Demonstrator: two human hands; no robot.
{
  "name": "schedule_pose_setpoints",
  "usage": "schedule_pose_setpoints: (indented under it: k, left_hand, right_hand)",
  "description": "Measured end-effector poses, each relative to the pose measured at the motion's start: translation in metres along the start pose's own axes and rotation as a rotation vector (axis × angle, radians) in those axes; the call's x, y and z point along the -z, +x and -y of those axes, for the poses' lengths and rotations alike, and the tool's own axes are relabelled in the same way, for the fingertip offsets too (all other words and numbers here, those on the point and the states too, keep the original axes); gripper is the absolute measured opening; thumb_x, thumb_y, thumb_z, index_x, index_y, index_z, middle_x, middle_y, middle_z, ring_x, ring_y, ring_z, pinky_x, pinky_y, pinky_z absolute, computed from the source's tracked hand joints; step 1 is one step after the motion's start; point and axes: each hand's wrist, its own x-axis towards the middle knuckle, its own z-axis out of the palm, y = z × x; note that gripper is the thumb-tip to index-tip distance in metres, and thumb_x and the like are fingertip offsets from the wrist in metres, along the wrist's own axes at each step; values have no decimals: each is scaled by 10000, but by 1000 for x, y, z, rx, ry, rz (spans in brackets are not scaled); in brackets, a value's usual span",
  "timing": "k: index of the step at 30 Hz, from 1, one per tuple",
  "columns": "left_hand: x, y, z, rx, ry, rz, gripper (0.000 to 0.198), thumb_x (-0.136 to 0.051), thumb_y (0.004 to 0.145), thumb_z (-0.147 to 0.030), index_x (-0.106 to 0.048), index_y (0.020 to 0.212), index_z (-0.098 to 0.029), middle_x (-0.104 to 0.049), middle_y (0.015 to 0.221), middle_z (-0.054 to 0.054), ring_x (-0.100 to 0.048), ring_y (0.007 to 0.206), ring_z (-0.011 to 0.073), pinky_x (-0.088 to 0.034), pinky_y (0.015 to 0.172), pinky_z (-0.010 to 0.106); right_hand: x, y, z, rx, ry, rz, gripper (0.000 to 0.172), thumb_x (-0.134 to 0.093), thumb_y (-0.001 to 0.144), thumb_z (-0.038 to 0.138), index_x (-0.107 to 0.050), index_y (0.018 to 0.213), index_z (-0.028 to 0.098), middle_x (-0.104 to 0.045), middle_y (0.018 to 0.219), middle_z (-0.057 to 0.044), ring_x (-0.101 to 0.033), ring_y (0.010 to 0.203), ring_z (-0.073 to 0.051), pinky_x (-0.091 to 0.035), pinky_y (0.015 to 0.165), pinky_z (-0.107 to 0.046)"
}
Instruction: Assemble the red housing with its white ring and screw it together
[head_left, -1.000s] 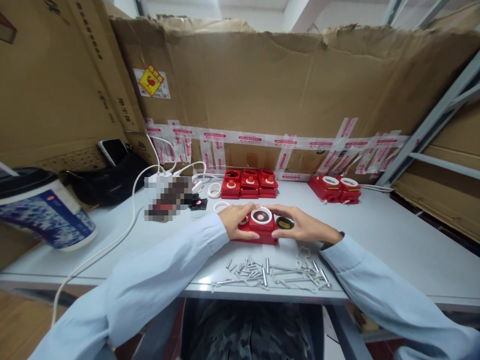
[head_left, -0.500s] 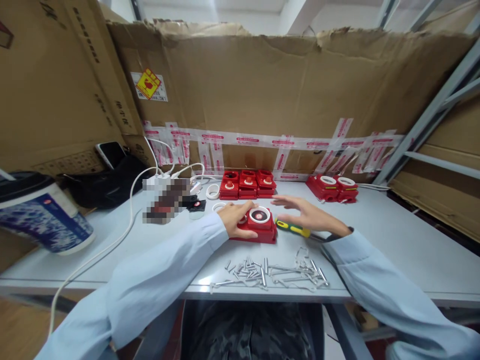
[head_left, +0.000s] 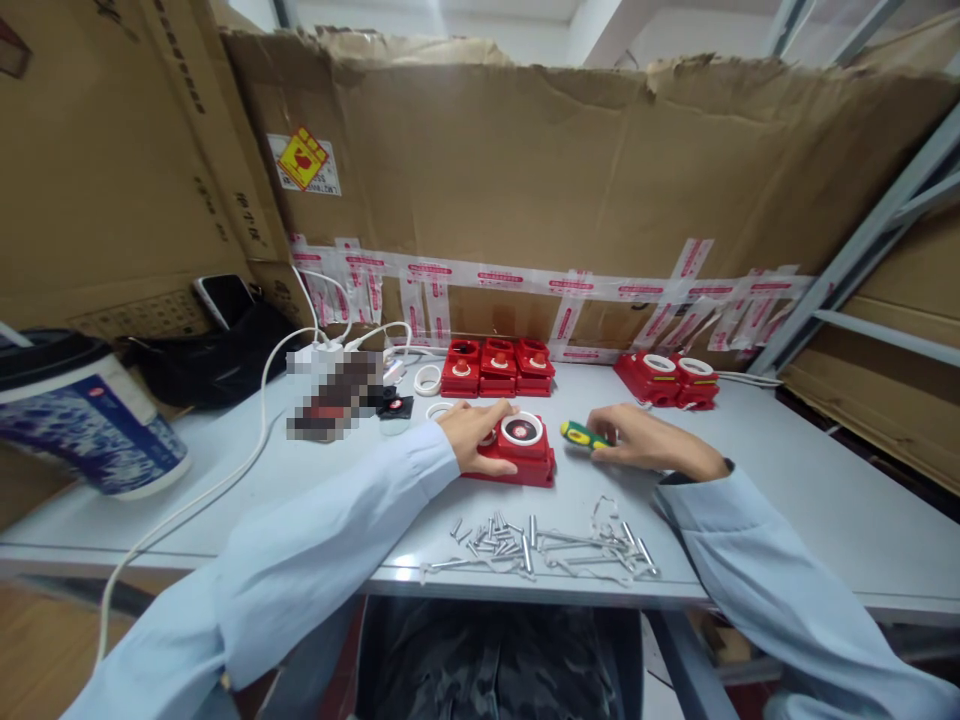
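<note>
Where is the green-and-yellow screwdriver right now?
In the head view, the screwdriver lies on the table under the right hand, just right of the red box that the left hand steadies.

No lettering can be read on the cardboard sticker, the tape or the tub.

Both arms extend forward in light blue sleeves. Relative to the red box: the left hand rests palm-down on its left end, fingers curled; the right hand lies just to its right, fingers apparently closed on a screwdriver handle.
</note>
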Motion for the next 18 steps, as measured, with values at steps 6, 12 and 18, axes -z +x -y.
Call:
schedule_pose_setpoints:
  k: [6, 12, 18]
  left_hand:
    - [1, -1, -1, -13, -20, -10, 678, -648, 687, -546, -369, 1195, -195, -576, 1242, 129, -594, 1060, 316, -397, 885, 438]
    - [3, -2, -2, -15, -27, -1, 681, -646, 696, -537, -362, 1210, -192, -602, 1197, 120, -606, 1032, 301, -393, 884, 428]
    - [4, -3, -4, -6, -31, 6, 674, -650, 705, -518, -363, 1225, -198, -575, 1243, 116, -589, 1062, 300, -394, 889, 417]
  right_hand:
    - [36, -20, 26, -61, 325, -784, 235, -657, 717, 379, -509, 792, 212, -581, 708, -8, -549, 596, -146, -463, 554, -281]
    - [10, -18, 68, -1, 928, -460, 283, -697, 691, 423, -550, 673, 181, -568, 538, 18, -553, 441, -106, -469, 399, -221]
    - [-20, -6, 80, -56, 1157, -277, 296, -735, 656, 393, -552, 682, 162, -638, 526, -4, -594, 424, -124, -505, 413, -232]
